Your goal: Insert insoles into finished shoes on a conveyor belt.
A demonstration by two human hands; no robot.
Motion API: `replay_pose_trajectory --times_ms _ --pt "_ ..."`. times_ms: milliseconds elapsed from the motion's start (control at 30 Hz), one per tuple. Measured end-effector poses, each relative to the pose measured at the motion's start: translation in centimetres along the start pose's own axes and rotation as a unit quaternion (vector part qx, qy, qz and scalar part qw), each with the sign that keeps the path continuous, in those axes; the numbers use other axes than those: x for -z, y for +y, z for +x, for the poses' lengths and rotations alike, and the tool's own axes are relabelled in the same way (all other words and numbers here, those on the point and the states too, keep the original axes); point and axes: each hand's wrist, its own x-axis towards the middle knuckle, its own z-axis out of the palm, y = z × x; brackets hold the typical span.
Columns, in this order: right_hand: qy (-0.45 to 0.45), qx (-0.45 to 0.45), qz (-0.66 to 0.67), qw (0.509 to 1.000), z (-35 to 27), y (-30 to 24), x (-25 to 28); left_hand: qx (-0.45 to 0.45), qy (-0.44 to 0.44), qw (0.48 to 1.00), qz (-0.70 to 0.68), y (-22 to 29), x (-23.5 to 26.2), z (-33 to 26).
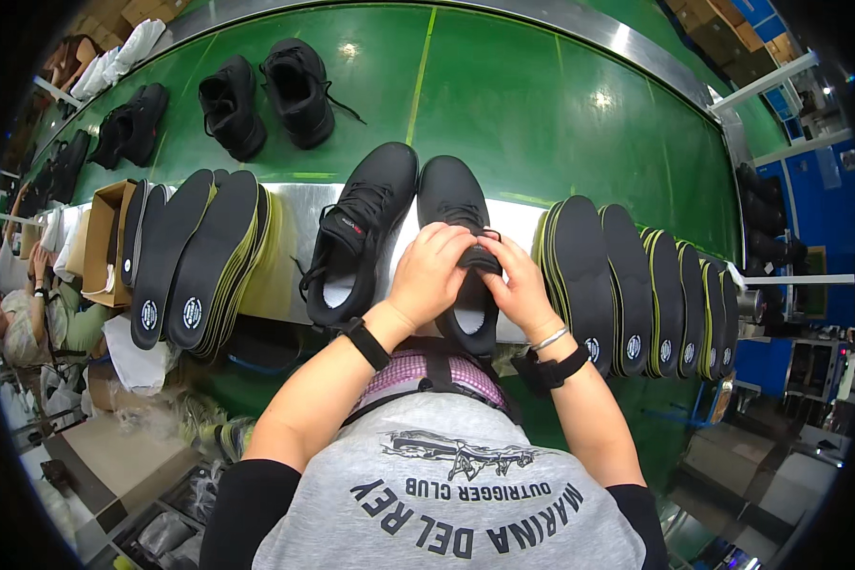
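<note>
**Black shoe, hands at the tongue**

Right-hand black shoe (453, 204) lies toe-away on the steel surface (285, 237), just beside its mate (361, 228); left hand (429, 275) and right hand (518, 285) both curl their fingers (446, 242) closed over the tongue and collar. Judged light; upper soft and yielding, sole stiffer, matte fabric not slippery; best held at collar or heel. Black insoles (195, 256) stacked on edge to the left, more insoles (627, 285) to the right; green conveyor belt (532, 114) beyond.
</note>
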Motion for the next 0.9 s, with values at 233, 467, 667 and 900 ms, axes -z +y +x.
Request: replay_pose_trajectory --times_ms 233,467,667,900 --pt "-0.113 -0.243 0.238 0.934 4.2 1.1 0.3 0.308 -0.093 0.918 -0.232 -1.5 0.3 2.3" --pt "-0.145 -0.345 0.329 0.867 5.3 1.0 0.7 0.345 -0.154 0.878 -0.295 -2.7 1.1 3.3" --pt "-0.196 -0.354 0.302 0.863 6.0 1.7 0.5 0.353 -0.16 0.878 -0.279 -2.7 1.2 3.6" --pt "-0.174 -0.357 0.3 0.867 5.8 1.8 0.2 0.313 -0.217 0.883 -0.276 -2.7 1.3 3.4"
